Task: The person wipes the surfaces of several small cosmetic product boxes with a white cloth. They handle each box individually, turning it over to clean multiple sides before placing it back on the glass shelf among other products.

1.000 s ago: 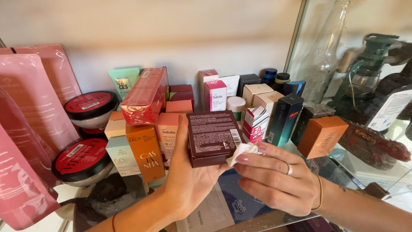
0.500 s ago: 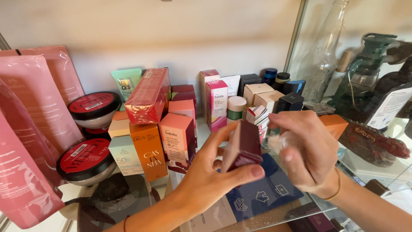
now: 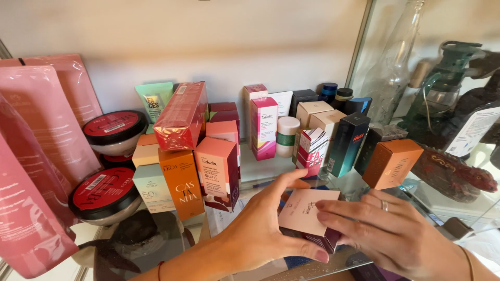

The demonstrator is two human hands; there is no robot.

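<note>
Both hands are closed around one small box [image 3: 307, 216] with a pale pink top face and dark maroon sides, held low over the glass shelf [image 3: 260, 166]. My left hand [image 3: 255, 234] grips it from the left, thumb over its far edge. My right hand [image 3: 396, 237], a ring on one finger, lies with flat fingers on its right side and top. Just beyond stands a crowd of small cosmetic boxes, with a pink and maroon box [image 3: 216, 174] nearest my left hand.
Tall pink pouches [image 3: 36, 156] lean at the left beside two round jars with red lids [image 3: 104, 192]. An orange box [image 3: 182, 182], a dark teal box [image 3: 346, 143], a brown-orange box [image 3: 390, 161] and a white jar [image 3: 286, 135] fill the shelf. Glass bottles [image 3: 396, 57] stand behind the right glass wall.
The box was held upright with its dark printed face toward me; both hands have turned it over and lowered it, so the pale pink face is up near the shelf.
</note>
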